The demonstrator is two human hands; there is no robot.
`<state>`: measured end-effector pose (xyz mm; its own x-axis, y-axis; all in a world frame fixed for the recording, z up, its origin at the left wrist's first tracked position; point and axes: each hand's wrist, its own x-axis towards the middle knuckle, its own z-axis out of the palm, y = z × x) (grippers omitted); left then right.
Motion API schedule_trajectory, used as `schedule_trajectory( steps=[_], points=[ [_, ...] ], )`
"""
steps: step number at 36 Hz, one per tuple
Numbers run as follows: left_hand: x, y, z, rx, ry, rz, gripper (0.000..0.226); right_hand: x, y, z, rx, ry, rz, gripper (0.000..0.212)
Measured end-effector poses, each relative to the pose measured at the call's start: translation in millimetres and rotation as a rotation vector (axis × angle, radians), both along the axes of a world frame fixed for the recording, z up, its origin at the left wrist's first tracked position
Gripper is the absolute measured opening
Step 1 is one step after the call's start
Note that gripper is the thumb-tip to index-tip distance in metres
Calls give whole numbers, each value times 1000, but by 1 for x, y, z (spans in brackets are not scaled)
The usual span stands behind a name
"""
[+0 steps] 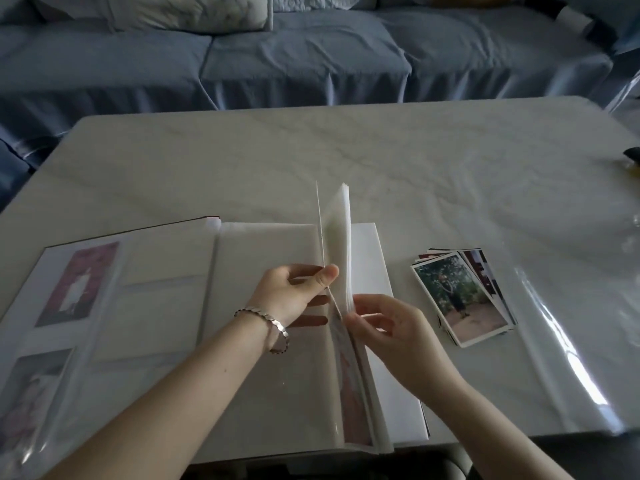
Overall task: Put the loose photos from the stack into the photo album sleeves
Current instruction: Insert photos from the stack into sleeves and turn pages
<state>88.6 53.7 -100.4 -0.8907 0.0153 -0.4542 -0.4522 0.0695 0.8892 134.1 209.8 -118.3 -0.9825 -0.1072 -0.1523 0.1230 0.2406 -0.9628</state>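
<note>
**Clerk:** Head view. What lies where?

**Inspector:** The photo album (263, 265) lies open on the table (398, 150), at the near edge and left of centre. Its left page holds two filled sleeves, one print (78, 282) farther off and one nearer. The flat page right of the spine looks empty, though glare makes that uncertain.

**Clerk:** The hands?

**Inspector:** The left hand (294, 292) pinches a single page (322, 237) at its near part. The thumb is on the facing side and the fingers show through the plastic behind it. The right hand (391, 327) grips a bunch of pages (341, 237) standing upright just to the right. The two are parted in a narrow wedge. Neither hand holds a print.

**Clerk:** And the loose prints?

**Inspector:** The stack of photos (464, 299) lies on the table to the right of the album, apart from it. It is slightly fanned and the top print faces up. No hand touches it.

**Clerk:** Your assessment?

**Inspector:** In my judgement the person is hunting for an empty sleeve, and most of the stack is yet to be filed. I note these hazards:
- Two thin pages may cling together, so a spread could be skipped.
- The upright bunch will flop down if the right hand lets go to fetch a print, and the place is lost.
- A hard pinch may crease the plastic.
- The fanned stack sits on a glossy table cover (561, 341), where a careless reach could scatter it.
</note>
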Motion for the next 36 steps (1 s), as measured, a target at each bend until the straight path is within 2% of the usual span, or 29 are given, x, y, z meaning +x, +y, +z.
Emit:
schedule_trajectory(
  steps=[2,3,7,9,12,14,19,22,25,27,29,32,34,36],
  points=[
    [-1,-2,-1,-17,-1,14,22,0,1,-1,1,4,-6,22],
    [-1,-3,-3,-47,15,26,25,0,2,-2,5,7,-4,24],
    [-4,-12,-9,-434,220,-19,40,0,7,0,19,3,6,35],
    [-4,-17,-9,-562,291,-35,43,-1,13,0,66,7,-8,42],
    [-4,-28,-14,-694,322,-41,36,-6,30,-6,221,-12,-79,34],
    [-3,-35,-20,-751,318,-19,34,-8,44,-11,334,-8,-120,32],
    [4,-49,-36,-790,236,101,12,-13,77,-22,646,40,-169,29],
    [6,-53,-43,-765,204,163,15,-18,95,-29,814,52,-231,43],
    [9,-54,-44,-801,193,167,23,-25,107,-31,959,-68,-220,65],
    [12,-52,-44,-875,228,98,46,-29,110,-32,1037,-168,-179,82],
    [16,-45,-43,-1025,309,-15,57,-31,111,-33,1066,-187,-161,87],
    [18,-33,-44,-1137,525,-241,61,-31,111,-34,1088,-149,-161,87],
    [17,-23,-43,-1134,621,-449,62,-31,111,-35,1101,-141,-167,88],
    [17,-12,-46,-1114,660,-647,52,-31,111,-35,1083,-140,-186,92]
  ],
)
